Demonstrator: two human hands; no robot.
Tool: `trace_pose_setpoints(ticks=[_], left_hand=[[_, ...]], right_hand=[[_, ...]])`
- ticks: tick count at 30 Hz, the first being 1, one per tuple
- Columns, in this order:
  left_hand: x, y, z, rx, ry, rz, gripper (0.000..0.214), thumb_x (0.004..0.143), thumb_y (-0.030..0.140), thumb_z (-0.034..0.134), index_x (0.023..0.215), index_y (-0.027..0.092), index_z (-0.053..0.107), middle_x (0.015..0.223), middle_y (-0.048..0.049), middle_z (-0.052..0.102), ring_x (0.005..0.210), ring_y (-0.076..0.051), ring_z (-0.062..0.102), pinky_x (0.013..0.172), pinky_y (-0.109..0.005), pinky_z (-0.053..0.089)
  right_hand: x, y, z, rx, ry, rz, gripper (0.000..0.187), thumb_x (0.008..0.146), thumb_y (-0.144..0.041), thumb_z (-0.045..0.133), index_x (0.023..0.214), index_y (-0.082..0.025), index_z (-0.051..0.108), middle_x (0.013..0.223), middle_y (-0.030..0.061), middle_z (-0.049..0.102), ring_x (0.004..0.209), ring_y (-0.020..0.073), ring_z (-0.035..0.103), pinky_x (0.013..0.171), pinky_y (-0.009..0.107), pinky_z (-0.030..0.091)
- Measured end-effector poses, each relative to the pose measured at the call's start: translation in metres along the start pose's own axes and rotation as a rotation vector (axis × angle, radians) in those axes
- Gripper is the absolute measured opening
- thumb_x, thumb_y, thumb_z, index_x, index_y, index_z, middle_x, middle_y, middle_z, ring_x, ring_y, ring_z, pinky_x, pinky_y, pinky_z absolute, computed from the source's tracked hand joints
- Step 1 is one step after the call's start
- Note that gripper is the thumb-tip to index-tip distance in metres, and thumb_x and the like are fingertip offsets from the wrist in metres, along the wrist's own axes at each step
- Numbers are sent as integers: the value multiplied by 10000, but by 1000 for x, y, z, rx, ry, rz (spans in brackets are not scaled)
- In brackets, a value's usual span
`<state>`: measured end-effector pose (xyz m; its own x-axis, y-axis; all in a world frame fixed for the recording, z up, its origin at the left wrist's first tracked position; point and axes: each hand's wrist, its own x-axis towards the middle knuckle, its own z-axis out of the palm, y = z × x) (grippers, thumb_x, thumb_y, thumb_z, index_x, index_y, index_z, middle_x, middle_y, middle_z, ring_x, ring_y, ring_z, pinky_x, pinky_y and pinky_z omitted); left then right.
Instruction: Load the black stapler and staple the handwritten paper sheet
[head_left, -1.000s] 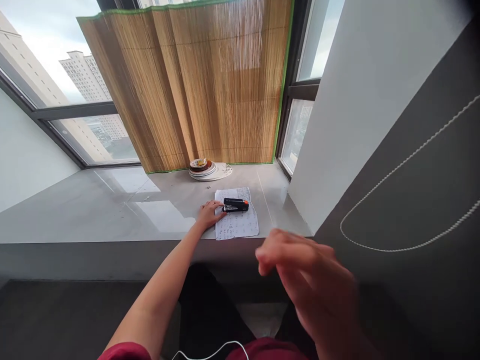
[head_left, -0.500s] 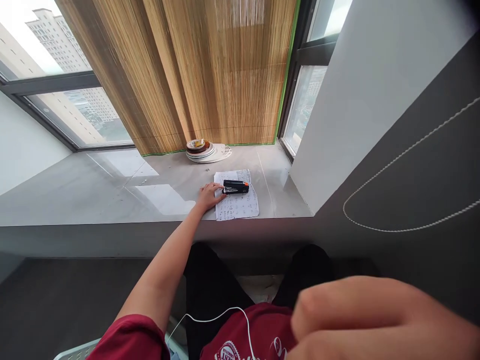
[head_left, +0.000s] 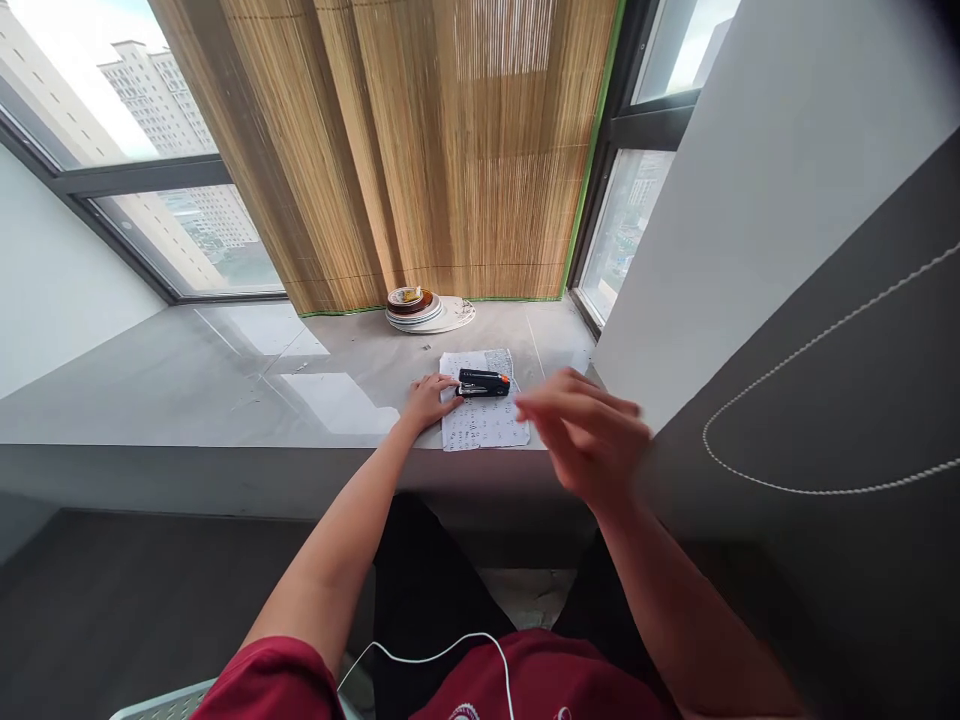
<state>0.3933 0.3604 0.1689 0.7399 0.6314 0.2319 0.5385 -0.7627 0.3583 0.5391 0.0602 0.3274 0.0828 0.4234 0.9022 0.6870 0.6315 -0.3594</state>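
A black stapler (head_left: 484, 383) with an orange mark at its right end lies across a sheet of paper (head_left: 487, 430) covered in handwriting. My left hand (head_left: 429, 402) rests at the paper's left edge, its thumb and forefinger closed about the stapler's left end. Over the right side of the paper hangs my right hand (head_left: 589, 430), blurred by motion. Its fingers are loosely bent and partly apart, and I see nothing in them. It is close to the stapler's right end but appears not to touch it.
Stacked plates and small dishes (head_left: 416, 310) stand at the back of the stone sill (head_left: 187, 400), below a bamboo blind (head_left: 420, 150). A beaded cord (head_left: 750, 480) hangs at the right. A white cable (head_left: 427, 655) crosses my lap, and a pale basket (head_left: 165, 700) shows at lower left.
My right hand has moved from close to the camera, where it was curled, out to above the paper. My left hand keeps its place at the stapler. The view has shifted slightly.
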Motion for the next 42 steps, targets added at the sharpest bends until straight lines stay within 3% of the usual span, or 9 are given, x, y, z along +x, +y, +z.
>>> trace_pose_setpoints(ticks=[4,6,8,12,19,27,37,40,42], left_hand=[[0,-5,4,2,-8,-8,358,974,438,675,1313,341,734,1477,-35,650,1389,-283,559,1199,-463,364],[0,-8,6,-6,-32,-9,366,998,422,642,1350,350,713,1508,-36,631,1442,-277,526,1236,-486,326],[1,-10,7,-23,-63,0,377,1019,418,606,1385,375,686,1541,-26,601,1493,-278,479,1265,-527,283],[1,-10,5,-55,-102,27,383,1035,432,570,1407,415,658,1590,-5,546,1545,-287,414,1278,-607,233],[0,-7,2,-75,-58,-13,360,1009,419,606,1355,379,696,1544,-36,598,1501,-294,473,1259,-591,275],[0,-5,2,-49,-9,7,361,933,462,703,1266,324,730,1460,-40,662,1378,-293,564,1197,-494,370],[4,-15,11,-94,-5,-11,502,935,494,707,1393,296,653,1491,-60,643,1460,-304,509,1248,-494,307],[4,-13,9,-92,11,-24,497,928,473,722,1390,308,651,1467,-53,659,1417,-300,551,1234,-481,333],[4,-11,6,-96,18,-27,500,926,471,726,1390,303,649,1451,-54,669,1382,-298,575,1222,-477,350]], right_hand=[[-39,137,63,-264,-256,380,326,933,-311,702,1254,-261,723,1151,112,696,1100,304,647,1009,510,548],[-66,179,72,-348,-393,493,528,862,-355,779,1368,-260,663,1289,134,647,1206,347,613,1073,548,514],[-81,200,72,-334,-418,524,535,916,-334,698,1439,-269,604,1312,125,635,1215,327,616,1067,524,516],[-83,212,68,-272,-376,467,338,1008,-301,519,1300,-263,685,1148,103,706,1077,286,661,960,464,546],[-88,224,66,-243,-212,535,226,976,-426,599,942,-264,752,1023,73,791,966,277,722,808,419,576],[-86,214,66,-303,-295,433,213,1007,-361,580,1080,-247,744,1154,100,758,1130,295,657,858,435,580],[-84,213,70,-383,-289,410,245,1036,-344,517,905,-254,702,1124,97,737,1065,296,619,871,460,547],[-82,216,70,-376,-326,420,150,993,-387,607,994,-249,665,1173,116,704,1115,317,604,947,487,524],[-78,222,71,-336,-366,445,280,937,-438,693,1125,-243,622,1216,122,671,1122,316,609,959,479,522]])
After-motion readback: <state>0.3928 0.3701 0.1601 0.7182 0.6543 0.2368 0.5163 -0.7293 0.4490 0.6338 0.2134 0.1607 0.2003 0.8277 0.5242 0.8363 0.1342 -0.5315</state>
